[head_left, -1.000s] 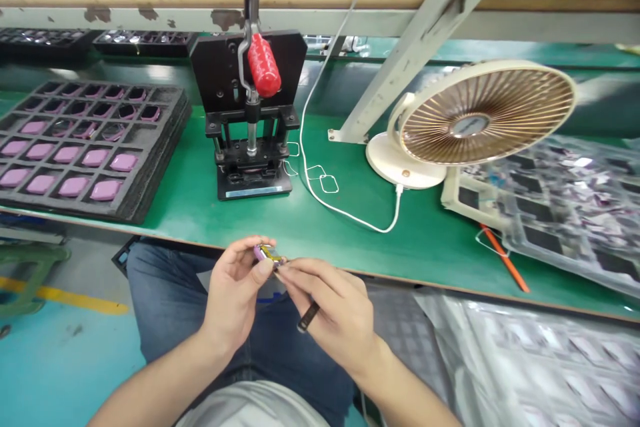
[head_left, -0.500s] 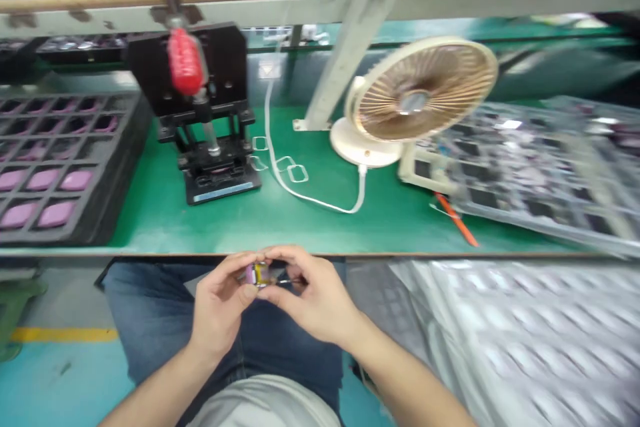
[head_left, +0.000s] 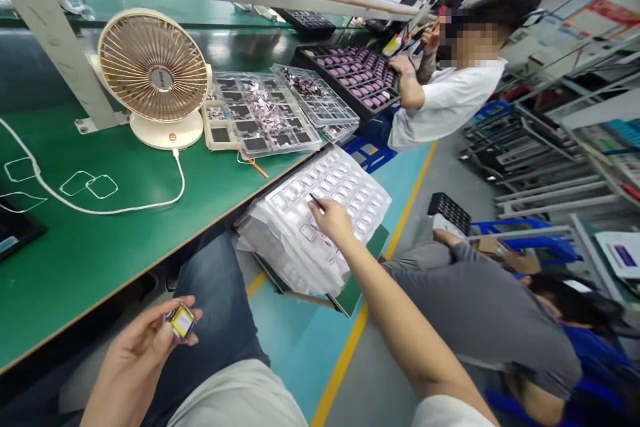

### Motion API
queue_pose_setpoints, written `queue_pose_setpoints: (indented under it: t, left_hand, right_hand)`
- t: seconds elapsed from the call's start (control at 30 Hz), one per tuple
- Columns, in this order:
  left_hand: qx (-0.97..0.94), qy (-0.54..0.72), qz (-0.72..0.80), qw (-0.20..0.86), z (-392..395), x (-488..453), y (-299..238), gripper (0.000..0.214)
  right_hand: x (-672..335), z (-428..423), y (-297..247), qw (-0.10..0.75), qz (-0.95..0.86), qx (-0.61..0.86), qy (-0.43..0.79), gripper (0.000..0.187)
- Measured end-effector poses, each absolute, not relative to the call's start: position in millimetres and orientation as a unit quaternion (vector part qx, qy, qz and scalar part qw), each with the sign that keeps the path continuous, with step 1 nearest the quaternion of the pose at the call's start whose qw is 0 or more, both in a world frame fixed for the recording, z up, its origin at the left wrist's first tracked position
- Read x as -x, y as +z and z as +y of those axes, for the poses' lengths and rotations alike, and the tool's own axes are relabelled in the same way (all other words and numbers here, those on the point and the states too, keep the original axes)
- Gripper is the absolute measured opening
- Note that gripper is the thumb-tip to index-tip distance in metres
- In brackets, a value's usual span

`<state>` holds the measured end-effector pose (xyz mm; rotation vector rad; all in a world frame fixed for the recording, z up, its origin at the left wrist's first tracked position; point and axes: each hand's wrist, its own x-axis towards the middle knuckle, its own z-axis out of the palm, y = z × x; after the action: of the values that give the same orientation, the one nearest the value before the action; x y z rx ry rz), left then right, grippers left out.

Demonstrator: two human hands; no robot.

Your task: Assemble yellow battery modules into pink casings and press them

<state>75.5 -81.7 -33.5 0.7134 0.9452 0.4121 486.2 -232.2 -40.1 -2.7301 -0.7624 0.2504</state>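
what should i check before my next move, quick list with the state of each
1. Left hand grips the small yellow-framed part: ok, held between thumb and fingers.
2. Right hand has the dark slim tool: ok.
3. Right hand is over the white tray: ok.
4. Tool tip touches something in the tray: cannot tell, too small.
5. White cable is away from both hands: ok, it lies on the bench.

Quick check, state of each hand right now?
Left hand: closed, holding a small device part with yellow edging between thumb and fingers.
Right hand: closed, pinching a thin dark tool.
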Motion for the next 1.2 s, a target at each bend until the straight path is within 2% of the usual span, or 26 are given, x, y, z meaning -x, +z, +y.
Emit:
queue_pose_setpoints:
  t: [0.17,0.3,0.37,0.47,0.5,0.53,0.6,0.63,0.7,0.77,0.87,1.1,1.2]
  left_hand:
    - [-0.345,0.167,0.446,0.809,-97,-87,-27,0.041]
    - [-0.319,0.179,0.45,0.814,-101,-89,-23,0.038]
    - [-0.289,0.203,0.452,0.819,-101,-88,-26,0.037]
    - [-0.256,0.247,0.435,0.827,-98,-87,-32,0.044]
    - [-0.252,0.264,0.42,0.831,-97,-88,-34,0.045]
    - [-0.252,0.282,0.404,0.833,-95,-88,-37,0.045]
    - [-0.261,0.319,0.381,0.827,-92,-88,-41,0.041]
    - [-0.268,0.339,0.377,0.819,-90,-88,-43,0.041]
    - [-0.279,0.37,0.385,0.798,-88,-83,-45,0.041]
    - [-0.281,0.393,0.4,0.779,-87,-74,-44,0.042]
    - [-0.276,0.421,0.413,0.759,-85,-55,-43,0.041]
    - [-0.307,0.458,0.386,0.74,-78,-21,-51,0.04]
    - [-0.348,0.466,0.368,0.725,-74,-14,-52,0.036]
  right_hand:
    - [-556,-236,-67,0.045,-0.194,0.974,0.108,0.03]
    - [-563,-235,-64,0.044,-0.184,0.978,0.091,0.027]
    - [-552,-235,-53,0.068,-0.187,0.978,0.059,0.028]
    - [-500,-226,-41,0.13,-0.22,0.967,-0.004,0.04]
    - [-473,-220,-39,0.168,-0.249,0.954,-0.027,0.042]
    - [-441,-212,-37,0.243,-0.316,0.916,-0.056,0.038]
    - [-371,-194,-36,0.394,-0.473,0.786,-0.06,0.015]
    - [-336,-184,-35,0.436,-0.541,0.718,-0.032,0.006]
    - [-277,-163,-36,0.495,-0.606,0.623,0.01,0.02]
    - [-237,-145,-38,0.521,-0.625,0.58,0.039,0.028]
    - [-212,-127,-45,0.528,-0.642,0.551,0.082,0.027]
    - [-205,-113,-47,0.484,-0.68,0.514,0.197,0.023]
    - [-203,-108,-42,0.466,-0.691,0.512,0.208,0.021]
